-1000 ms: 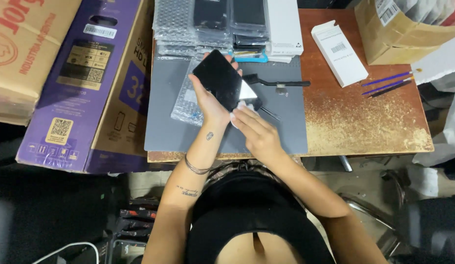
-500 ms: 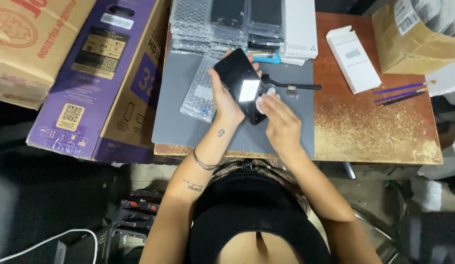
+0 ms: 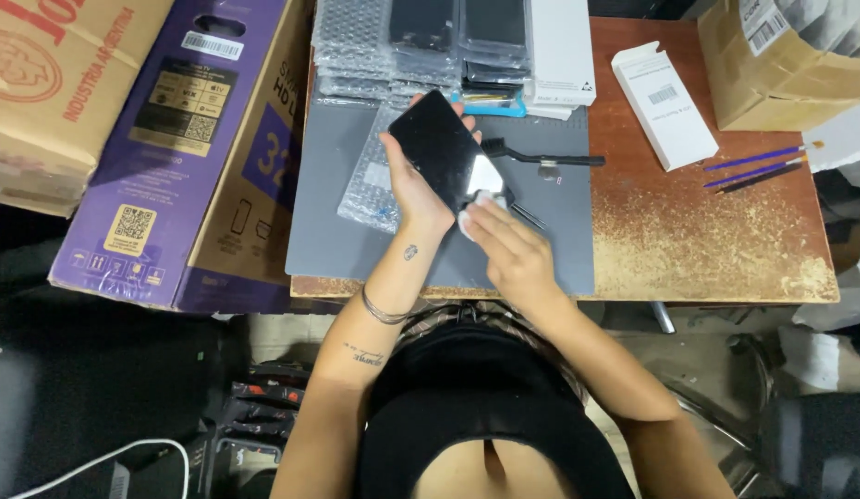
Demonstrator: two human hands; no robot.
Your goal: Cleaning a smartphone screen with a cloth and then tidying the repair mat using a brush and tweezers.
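Note:
My left hand point(image 3: 413, 188) holds a black phone screen panel point(image 3: 440, 148) tilted above the grey work mat point(image 3: 323, 231). My right hand point(image 3: 504, 248) presses a small white pad point(image 3: 469, 218) against the panel's lower right corner. A bubble-wrap sleeve point(image 3: 369, 181) lies on the mat just left of my left hand. A black brush point(image 3: 541, 157) rests on the mat behind my right hand.
Stacks of bubble-wrapped panels point(image 3: 407, 42) and a white box point(image 3: 559, 51) stand at the back of the mat. A small white box point(image 3: 664, 103) and purple brushes point(image 3: 753, 164) lie on the wooden table point(image 3: 707, 249). Large cardboard boxes point(image 3: 171, 148) lean at the left, another box point(image 3: 781, 60) at the back right.
My right hand with the white pad has slid down the panel to its lower corner. The panel stays in my left hand, tilted slightly differently.

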